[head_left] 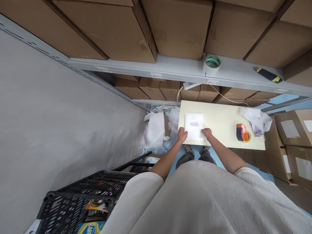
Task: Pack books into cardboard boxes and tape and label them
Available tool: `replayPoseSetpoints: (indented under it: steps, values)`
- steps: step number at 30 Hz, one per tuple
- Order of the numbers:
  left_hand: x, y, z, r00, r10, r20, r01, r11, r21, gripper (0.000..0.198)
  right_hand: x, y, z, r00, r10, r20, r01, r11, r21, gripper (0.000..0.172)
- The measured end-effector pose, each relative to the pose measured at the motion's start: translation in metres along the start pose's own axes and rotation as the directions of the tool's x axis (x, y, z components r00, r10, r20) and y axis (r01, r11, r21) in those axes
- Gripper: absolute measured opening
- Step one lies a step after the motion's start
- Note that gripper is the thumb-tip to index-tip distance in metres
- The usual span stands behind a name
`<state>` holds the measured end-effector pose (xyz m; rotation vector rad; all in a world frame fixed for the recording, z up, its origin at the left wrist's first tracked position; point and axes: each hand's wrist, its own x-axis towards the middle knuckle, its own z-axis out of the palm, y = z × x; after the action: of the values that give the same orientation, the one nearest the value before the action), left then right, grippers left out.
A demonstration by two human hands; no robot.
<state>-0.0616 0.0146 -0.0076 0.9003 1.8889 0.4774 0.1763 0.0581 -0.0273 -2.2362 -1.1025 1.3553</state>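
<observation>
A white, flat rectangular packet (194, 131) with a faint brownish patch in its middle lies on the pale yellow table (219, 113). My left hand (182, 134) is closed at its lower left edge, thumb on top. On the opposite side, my right hand (207, 132) pinches the right edge. Whether the packet is paper or a thin wrapped item, I cannot tell. Farther right on the table sits an orange and dark tape dispenser (242, 132), beside a white open box or wrapper (251, 113).
Above the table a grey shelf (180, 69) holds cardboard boxes (182, 29), a tape roll (211, 64) and a utility knife (268, 74). White wrapping material (154, 130) lies to the left. A black crate (70, 204) stands at lower left; cartons (292, 126) are stacked at right.
</observation>
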Motion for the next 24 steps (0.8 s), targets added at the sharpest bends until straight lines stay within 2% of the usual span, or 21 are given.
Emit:
replayPoseSetpoints:
  steps: [3, 7, 12, 15, 18, 21, 24]
  values:
    - [-0.002, -0.003, 0.002, 1.0, -0.007, 0.001, 0.007, 0.999, -0.053, 0.034, -0.001, -0.01, 0.003, 0.995, 0.09, -0.051, -0.087, 0.995, 0.056, 0.024]
    - [0.007, -0.002, 0.001, 0.999, -0.043, -0.012, 0.041, 0.989, -0.139, 0.037, 0.001, -0.028, 0.006, 0.991, 0.122, -0.055, -0.111, 0.981, 0.159, 0.03]
    - [0.033, 0.016, -0.002, 0.998, -0.03, -0.057, 0.013, 0.964, -0.267, 0.037, 0.018, -0.054, 0.014, 0.986, 0.164, -0.035, -0.15, 0.955, 0.256, 0.028]
    - [0.05, 0.029, -0.009, 0.999, -0.01, -0.032, 0.0, 0.951, -0.31, 0.039, 0.035, -0.07, 0.023, 0.984, 0.174, -0.039, -0.156, 0.945, 0.287, 0.028]
    - [0.059, 0.035, -0.021, 0.997, 0.071, -0.023, -0.074, 0.963, -0.259, 0.038, 0.049, -0.082, 0.036, 0.986, 0.16, -0.039, -0.142, 0.948, 0.285, 0.027]
    - [0.057, 0.031, -0.03, 0.982, 0.188, -0.023, -0.189, 0.976, -0.107, 0.041, 0.056, -0.089, 0.051, 0.992, 0.122, -0.039, -0.109, 0.962, 0.252, 0.026]
    - [0.049, 0.024, -0.034, 0.966, 0.256, 0.046, -0.258, 0.964, 0.061, 0.054, 0.058, -0.089, 0.06, 0.998, 0.04, -0.039, -0.033, 0.982, 0.186, 0.023]
